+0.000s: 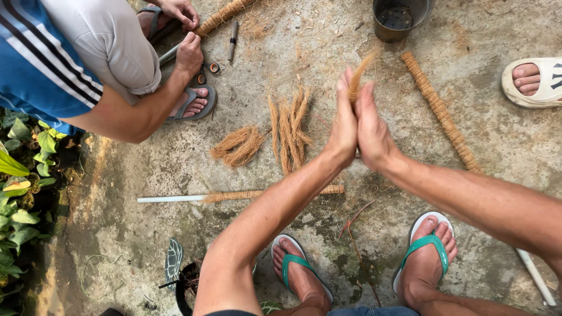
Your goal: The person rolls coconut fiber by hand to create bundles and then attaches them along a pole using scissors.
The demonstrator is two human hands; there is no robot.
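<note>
Fiber strand [358, 75] is pressed between the flat palms, left hand [344, 126] and right hand [370, 127], fingers together, strand pointing toward frame top.

fibre bundles [287, 131] left of hands [358, 123], bucket [398, 19] beyond

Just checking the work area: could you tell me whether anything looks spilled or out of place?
Loose fibre scraps litter the concrete near the pot. Otherwise the strands lie bundled, and both hands press a fibre tuft between them.
</note>
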